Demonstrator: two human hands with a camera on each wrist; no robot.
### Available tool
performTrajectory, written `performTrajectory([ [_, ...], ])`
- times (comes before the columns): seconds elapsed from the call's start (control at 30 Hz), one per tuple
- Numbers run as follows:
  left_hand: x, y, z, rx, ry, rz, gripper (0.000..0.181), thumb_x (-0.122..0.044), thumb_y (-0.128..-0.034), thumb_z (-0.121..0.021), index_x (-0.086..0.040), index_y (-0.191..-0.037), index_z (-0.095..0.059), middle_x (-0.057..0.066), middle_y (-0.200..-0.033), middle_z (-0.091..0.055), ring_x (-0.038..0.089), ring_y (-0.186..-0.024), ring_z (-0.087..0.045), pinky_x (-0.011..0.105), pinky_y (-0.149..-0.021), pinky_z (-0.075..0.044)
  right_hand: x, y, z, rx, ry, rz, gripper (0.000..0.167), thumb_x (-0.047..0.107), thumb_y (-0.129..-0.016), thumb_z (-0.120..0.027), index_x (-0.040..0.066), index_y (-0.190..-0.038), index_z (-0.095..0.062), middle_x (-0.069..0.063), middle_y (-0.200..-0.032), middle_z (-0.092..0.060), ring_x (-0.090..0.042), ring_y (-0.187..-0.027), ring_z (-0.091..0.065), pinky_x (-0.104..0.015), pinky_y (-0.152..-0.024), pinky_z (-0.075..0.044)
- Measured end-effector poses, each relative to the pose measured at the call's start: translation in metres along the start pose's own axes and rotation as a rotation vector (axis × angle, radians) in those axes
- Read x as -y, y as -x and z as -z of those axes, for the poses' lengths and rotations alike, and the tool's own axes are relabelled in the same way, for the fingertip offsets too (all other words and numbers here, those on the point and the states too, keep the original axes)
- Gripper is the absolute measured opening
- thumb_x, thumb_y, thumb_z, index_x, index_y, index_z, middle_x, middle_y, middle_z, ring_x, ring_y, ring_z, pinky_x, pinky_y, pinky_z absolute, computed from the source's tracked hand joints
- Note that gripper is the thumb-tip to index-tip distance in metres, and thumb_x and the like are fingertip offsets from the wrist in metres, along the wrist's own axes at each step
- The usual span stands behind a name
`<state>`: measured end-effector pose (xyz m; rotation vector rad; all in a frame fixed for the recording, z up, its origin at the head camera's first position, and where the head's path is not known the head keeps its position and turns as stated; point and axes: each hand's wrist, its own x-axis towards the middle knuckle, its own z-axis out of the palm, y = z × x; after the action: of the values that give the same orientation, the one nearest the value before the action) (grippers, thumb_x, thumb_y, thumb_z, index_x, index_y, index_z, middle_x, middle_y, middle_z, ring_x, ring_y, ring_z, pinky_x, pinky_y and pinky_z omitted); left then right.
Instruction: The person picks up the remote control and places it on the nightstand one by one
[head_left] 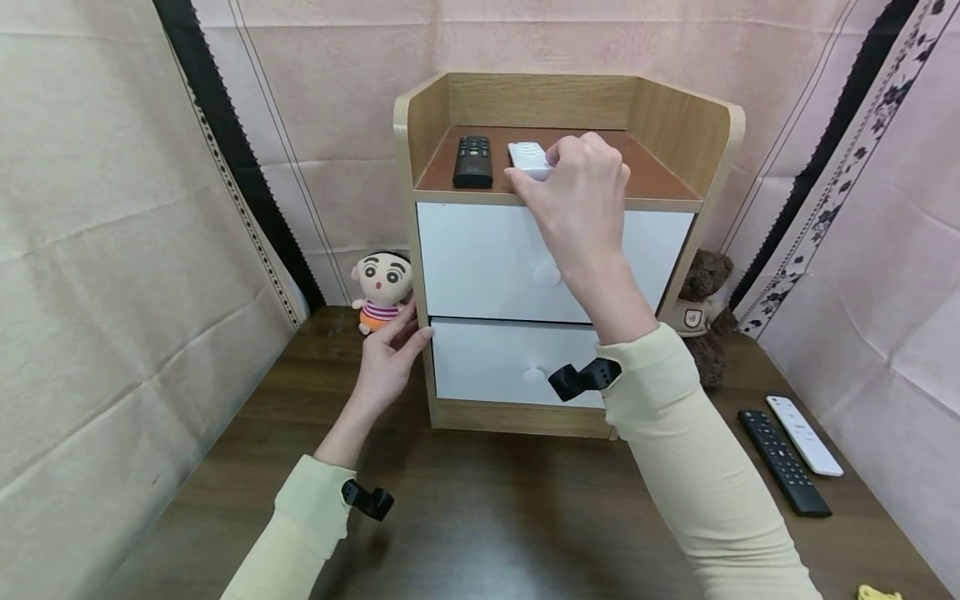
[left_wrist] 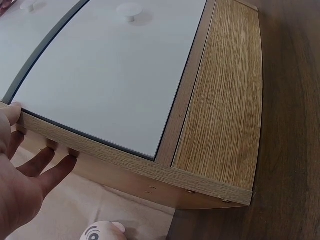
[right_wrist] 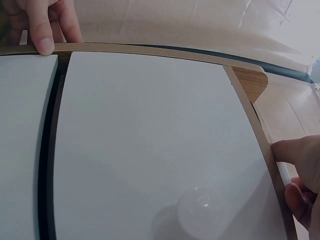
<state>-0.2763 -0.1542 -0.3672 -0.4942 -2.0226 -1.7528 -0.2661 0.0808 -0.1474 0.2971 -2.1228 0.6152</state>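
On the upper surface (head_left: 660, 179) of the two-drawer cabinet (head_left: 543, 100), toward its front edge, lay the white remote (head_left: 527, 156), just beside and to the right of a black remote (head_left: 472, 161). The right hand (head_left: 573, 187) pinched its near end, thumb on one side and fingers on the other; whether it rested fully on the surface or was slightly raised could not be told. The left hand (head_left: 392, 354) held the cabinet's side edge, thumb on the front edge and fingertips against the side panel.

By its look the remote was light and stiff, a slim plastic shell that two or three fingers could manage. Its smooth casing seemed likely to slip under a loose pinch, and a drop onto the table (head_left: 480, 508) might have cracked it. The long sides near the middle looked the surest hold, clear of the buttons; a pinch at the end alone could let the far end swing. The cabinet seemed rigid and far heavier, best steadied by its wooden edge rather than the drawer fronts
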Motion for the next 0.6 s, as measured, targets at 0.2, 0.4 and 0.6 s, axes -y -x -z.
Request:
performTrajectory([
  [0.2, -0.0005, -0.0006, -0.0009, -0.001, 0.007, 0.000, 0.055, -0.005, -0.0986, -0.069, -0.006, -0.151, -0.050, 0.015, -0.145, -0.057, 0.033, -0.127, -0.059, 0.023, -0.094, -0.054, -0.0022, 0.0020, -0.0011, -0.032, -0.041, 0.030, 0.038, 0.028, -0.087, -0.081, -0.008, -0.099, -0.075, -0.019, -0.092, -0.072, -0.034, -0.091, -0.060, -0.047, -0.083, -0.050],
  [0.4, -0.0001, -0.0003, -0.0002, 0.002, -0.007, -0.008, 0.055, -0.005, -0.0989, -0.069, -0.005, -0.151, -0.049, 0.015, -0.145, -0.057, 0.034, -0.127, -0.059, 0.024, -0.094, -0.054, -0.0023, 0.0041, -0.0018, -0.071, -0.073, 0.055, 0.037, 0.027, -0.087, -0.082, -0.008, -0.097, -0.076, -0.018, -0.089, -0.072, -0.033, -0.086, -0.060, -0.046, -0.077, -0.050],
  [0.6, 0.0013, -0.0005, 0.0011, 0.002, -0.025, -0.005, 0.054, -0.007, -0.0993, -0.069, -0.006, -0.150, -0.050, 0.016, -0.144, -0.058, 0.034, -0.127, -0.059, 0.025, -0.095, -0.054, -0.0053, 0.0091, 0.0015, -0.079, -0.141, 0.060, 0.037, 0.027, -0.086, -0.084, -0.006, -0.097, -0.074, -0.016, -0.085, -0.067, -0.029, -0.089, -0.056, -0.043, -0.085, -0.046],
])
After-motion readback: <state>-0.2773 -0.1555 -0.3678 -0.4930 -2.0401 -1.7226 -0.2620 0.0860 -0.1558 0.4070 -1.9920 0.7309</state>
